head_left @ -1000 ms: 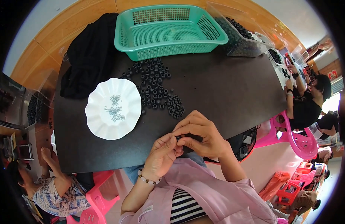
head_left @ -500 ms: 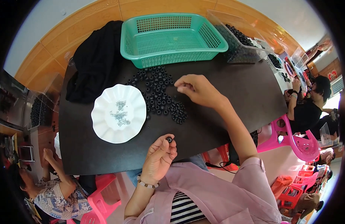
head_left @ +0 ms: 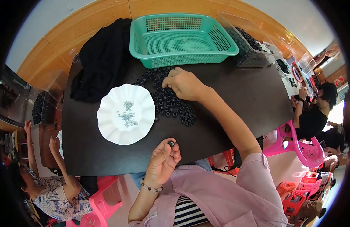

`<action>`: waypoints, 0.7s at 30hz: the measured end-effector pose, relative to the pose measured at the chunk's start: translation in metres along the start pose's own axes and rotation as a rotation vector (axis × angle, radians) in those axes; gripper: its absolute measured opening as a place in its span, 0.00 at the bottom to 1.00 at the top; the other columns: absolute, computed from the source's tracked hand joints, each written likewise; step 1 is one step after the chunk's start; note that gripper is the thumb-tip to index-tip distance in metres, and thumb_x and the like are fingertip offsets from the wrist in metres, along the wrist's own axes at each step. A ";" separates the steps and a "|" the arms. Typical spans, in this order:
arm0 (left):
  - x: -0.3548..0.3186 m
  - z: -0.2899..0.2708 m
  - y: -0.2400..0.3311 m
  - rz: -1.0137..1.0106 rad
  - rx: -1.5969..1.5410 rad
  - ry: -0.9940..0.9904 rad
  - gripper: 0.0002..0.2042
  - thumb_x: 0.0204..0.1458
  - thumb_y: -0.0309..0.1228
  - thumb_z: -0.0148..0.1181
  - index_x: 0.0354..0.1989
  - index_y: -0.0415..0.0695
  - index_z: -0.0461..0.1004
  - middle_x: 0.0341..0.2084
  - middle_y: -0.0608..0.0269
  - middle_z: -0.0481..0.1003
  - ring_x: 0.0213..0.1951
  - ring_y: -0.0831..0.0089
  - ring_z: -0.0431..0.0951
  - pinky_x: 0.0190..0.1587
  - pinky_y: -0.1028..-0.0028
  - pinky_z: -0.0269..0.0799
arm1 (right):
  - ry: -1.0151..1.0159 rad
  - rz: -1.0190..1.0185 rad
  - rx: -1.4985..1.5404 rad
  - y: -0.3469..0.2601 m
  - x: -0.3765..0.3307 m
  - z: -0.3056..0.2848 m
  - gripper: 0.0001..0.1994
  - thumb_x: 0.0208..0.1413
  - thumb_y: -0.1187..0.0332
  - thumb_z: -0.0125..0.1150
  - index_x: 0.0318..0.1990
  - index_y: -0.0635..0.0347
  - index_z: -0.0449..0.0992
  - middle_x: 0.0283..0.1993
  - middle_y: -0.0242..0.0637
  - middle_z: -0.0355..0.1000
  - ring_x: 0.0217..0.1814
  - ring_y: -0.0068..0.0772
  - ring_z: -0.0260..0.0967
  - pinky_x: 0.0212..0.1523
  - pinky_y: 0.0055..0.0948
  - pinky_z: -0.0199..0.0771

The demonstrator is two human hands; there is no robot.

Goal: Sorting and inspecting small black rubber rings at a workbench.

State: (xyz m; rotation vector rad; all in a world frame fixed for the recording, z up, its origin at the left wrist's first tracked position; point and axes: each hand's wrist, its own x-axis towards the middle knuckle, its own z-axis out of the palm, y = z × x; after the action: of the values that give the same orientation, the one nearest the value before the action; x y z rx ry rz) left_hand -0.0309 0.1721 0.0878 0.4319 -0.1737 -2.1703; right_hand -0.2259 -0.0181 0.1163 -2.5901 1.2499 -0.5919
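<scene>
The left hand (head_left: 164, 160), low in the frame, is closed on a small black ring (head_left: 171, 143), probably stiff and light, best pinched at its rim; the right hand (head_left: 184, 83) is laid, fingers curled, on the ring pile (head_left: 171, 106) at upper centre.

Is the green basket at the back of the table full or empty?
Empty: the green basket shows only bare mesh; the black rings lie outside it on the table.

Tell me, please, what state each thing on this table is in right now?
left hand: pinching one small black ring
right hand: fingertips down in the pile of black rings
white scalloped plate: holds small metal bits
green basket: upright, empty
black cloth: crumpled
clear bin: part filled
</scene>
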 end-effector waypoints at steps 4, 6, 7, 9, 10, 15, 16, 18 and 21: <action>0.002 -0.002 0.001 -0.015 -0.020 -0.021 0.11 0.57 0.34 0.58 0.44 0.42 0.70 0.32 0.66 0.71 0.32 0.76 0.68 0.35 0.77 0.64 | 0.026 0.015 -0.063 0.004 -0.014 -0.009 0.10 0.48 0.77 0.58 0.39 0.55 0.79 0.35 0.37 0.71 0.43 0.43 0.66 0.44 0.37 0.70; 0.002 -0.003 0.002 -0.009 -0.004 -0.031 0.12 0.56 0.34 0.58 0.45 0.42 0.70 0.32 0.65 0.72 0.32 0.75 0.68 0.35 0.77 0.64 | 0.073 0.015 -0.048 0.006 -0.023 -0.015 0.10 0.48 0.76 0.59 0.39 0.55 0.78 0.36 0.37 0.72 0.43 0.43 0.67 0.44 0.37 0.70; 0.002 -0.003 0.001 -0.011 -0.007 -0.030 0.12 0.56 0.34 0.58 0.45 0.42 0.70 0.32 0.65 0.72 0.32 0.75 0.68 0.35 0.77 0.64 | 0.105 0.011 -0.035 0.005 -0.028 -0.020 0.10 0.48 0.76 0.60 0.39 0.55 0.78 0.36 0.37 0.72 0.43 0.43 0.67 0.44 0.37 0.70; 0.002 -0.003 0.001 -0.001 0.019 -0.004 0.13 0.56 0.33 0.58 0.46 0.41 0.70 0.31 0.65 0.73 0.31 0.75 0.69 0.35 0.76 0.64 | 0.135 0.004 -0.020 0.004 -0.037 -0.028 0.10 0.48 0.76 0.61 0.39 0.55 0.78 0.36 0.36 0.72 0.43 0.42 0.67 0.44 0.37 0.70; 0.002 -0.004 0.001 0.000 0.017 -0.001 0.13 0.56 0.33 0.58 0.46 0.41 0.70 0.31 0.65 0.73 0.31 0.75 0.69 0.35 0.76 0.64 | 0.099 -0.003 -0.007 0.004 -0.042 -0.031 0.10 0.47 0.75 0.61 0.39 0.55 0.78 0.36 0.36 0.72 0.43 0.42 0.67 0.44 0.37 0.70; 0.003 -0.001 -0.001 0.009 0.059 -0.004 0.13 0.56 0.33 0.58 0.47 0.40 0.71 0.31 0.64 0.74 0.31 0.75 0.70 0.35 0.76 0.65 | 0.000 -0.030 0.028 -0.005 -0.060 -0.030 0.10 0.47 0.74 0.63 0.39 0.54 0.78 0.35 0.35 0.71 0.42 0.41 0.68 0.43 0.37 0.70; 0.003 -0.001 -0.001 0.008 0.060 -0.002 0.13 0.56 0.33 0.58 0.47 0.40 0.71 0.31 0.64 0.74 0.31 0.75 0.70 0.35 0.76 0.65 | -0.010 -0.022 -0.003 -0.005 -0.060 -0.026 0.09 0.47 0.74 0.63 0.38 0.54 0.78 0.35 0.35 0.71 0.42 0.41 0.68 0.42 0.37 0.70; 0.002 0.000 -0.001 0.015 0.061 0.002 0.14 0.57 0.33 0.58 0.47 0.39 0.71 0.31 0.64 0.74 0.31 0.75 0.70 0.35 0.76 0.65 | -0.016 -0.014 -0.032 -0.003 -0.061 -0.020 0.09 0.47 0.74 0.64 0.38 0.54 0.78 0.34 0.35 0.71 0.41 0.41 0.68 0.42 0.36 0.70; 0.002 0.000 -0.001 0.008 0.051 -0.002 0.13 0.57 0.33 0.58 0.46 0.39 0.71 0.31 0.64 0.74 0.31 0.75 0.71 0.35 0.76 0.65 | 0.018 0.007 -0.016 0.000 -0.063 -0.017 0.08 0.47 0.74 0.63 0.36 0.55 0.78 0.35 0.37 0.71 0.39 0.42 0.68 0.40 0.35 0.71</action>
State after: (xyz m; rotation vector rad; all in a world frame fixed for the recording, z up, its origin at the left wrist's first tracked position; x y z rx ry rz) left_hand -0.0325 0.1714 0.0871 0.4572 -0.2324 -2.1628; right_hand -0.2685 0.0311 0.1151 -2.5974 1.2741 -0.6084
